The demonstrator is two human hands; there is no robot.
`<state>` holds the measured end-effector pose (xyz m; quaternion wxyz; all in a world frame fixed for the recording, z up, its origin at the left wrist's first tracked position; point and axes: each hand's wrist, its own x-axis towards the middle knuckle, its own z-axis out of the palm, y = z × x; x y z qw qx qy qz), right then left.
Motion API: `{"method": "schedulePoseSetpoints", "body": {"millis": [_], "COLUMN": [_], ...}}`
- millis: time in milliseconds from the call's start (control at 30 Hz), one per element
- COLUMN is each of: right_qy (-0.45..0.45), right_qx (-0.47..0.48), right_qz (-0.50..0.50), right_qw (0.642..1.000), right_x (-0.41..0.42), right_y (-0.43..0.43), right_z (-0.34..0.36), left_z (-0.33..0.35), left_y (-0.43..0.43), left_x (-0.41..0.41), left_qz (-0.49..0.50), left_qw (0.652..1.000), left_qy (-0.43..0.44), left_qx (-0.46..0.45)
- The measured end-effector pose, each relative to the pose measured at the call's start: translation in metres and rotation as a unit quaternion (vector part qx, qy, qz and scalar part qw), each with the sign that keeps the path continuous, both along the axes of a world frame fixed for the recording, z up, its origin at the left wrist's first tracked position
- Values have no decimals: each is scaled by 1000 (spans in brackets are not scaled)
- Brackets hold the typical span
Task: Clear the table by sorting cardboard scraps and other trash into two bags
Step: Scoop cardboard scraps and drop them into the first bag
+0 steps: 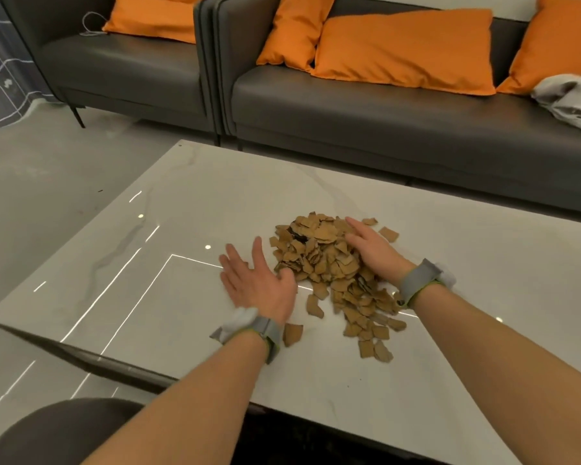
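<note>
Cardboard scraps heap on your pale surface by grey sofas; fingers straight, left hand beside, right hand covering some.

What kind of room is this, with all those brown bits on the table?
Most likely a living room: a dark grey sofa with orange cushions stands behind a low, glossy coffee table, where the cardboard scraps lie heaped.

Scraps partly under right hand

Living room: sofa, cushions.
</note>
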<state>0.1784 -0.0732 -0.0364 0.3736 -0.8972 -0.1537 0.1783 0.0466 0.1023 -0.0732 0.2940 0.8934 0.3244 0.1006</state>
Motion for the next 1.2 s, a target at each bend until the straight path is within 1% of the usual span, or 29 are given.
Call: {"method": "schedulePoseSetpoints", "body": {"millis": [33,133,333,500,600,667,733,833,933,1000,1100,1133,1200], "right_qy": [-15,-40,-50,-29,-1,5,-6,-17,-9,-15,-30,-39,-69], "right_qx": [-11,-46,-91,-85,-88,-83,-67,-75,-113,-122,-81,-86,-124], "right_qz": [17,57,83,73,75,66,21,-67,-113,-117,-82,-63,-29], "right_qw": [1000,997,991,993,993,994,998,995,987,986,993,994,989], "right_x": [-8,-31,-73,-109,-129,-138,-145,-162,-181,-183,-174,-172,-171], "right_y": [0,-8,-28,-46,-58,-69,-79,-99,-115,-113,-94,-87,-79], "right_z": [-1,-3,-2,13,27,38,46,43,24,15,4,2,-3], "left_z": [-1,-5,10,28,46,59,67,71,64,61,57,55,48], "left_y": [2,-4,-15,-27,-27,-24,-18,-17,-26,-33,-46,-50,-59], "left_x": [2,0,-11,-33,-40,-41,-40,-42,-41,-36,-28,-27,-26], "left_qz": [-14,-89,-185,-238,-273,-290,-306,-349,-396,-413,-433,-440,-449], "left_qw": [1000,995,980,962,947,939,932,920,897,889,877,872,865], "left_qy": [13,31,58,65,110,143,166,175,191,188,189,189,186], "left_qx": [-15,-7,-35,-119,-130,-119,-98,-24,50,68,87,99,126]}}
